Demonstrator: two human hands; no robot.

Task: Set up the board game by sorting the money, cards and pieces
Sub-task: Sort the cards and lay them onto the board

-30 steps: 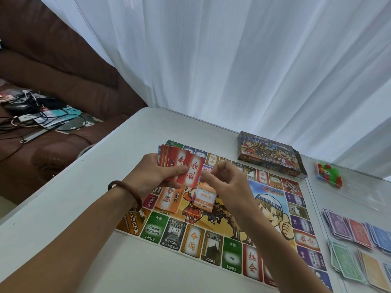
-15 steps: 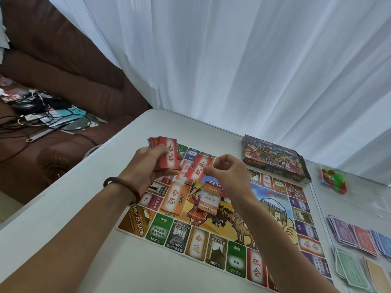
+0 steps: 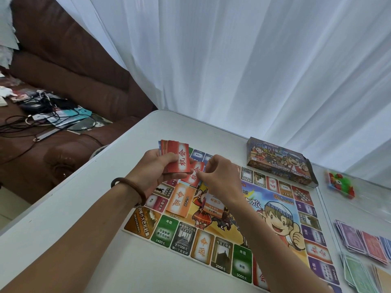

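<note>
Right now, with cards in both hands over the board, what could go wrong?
1. The right hand pinches a red card while small cards hang under its palm. Those might slip onto the board and mix with the orange pile lying there.
2. The red stack in the left hand looks loosely fanned, so cards may slide out when one is drawn off.

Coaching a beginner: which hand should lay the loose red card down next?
Probably right hand: it pinches the loose red paper card above the printed game board; left hand grips the red stack.
</note>
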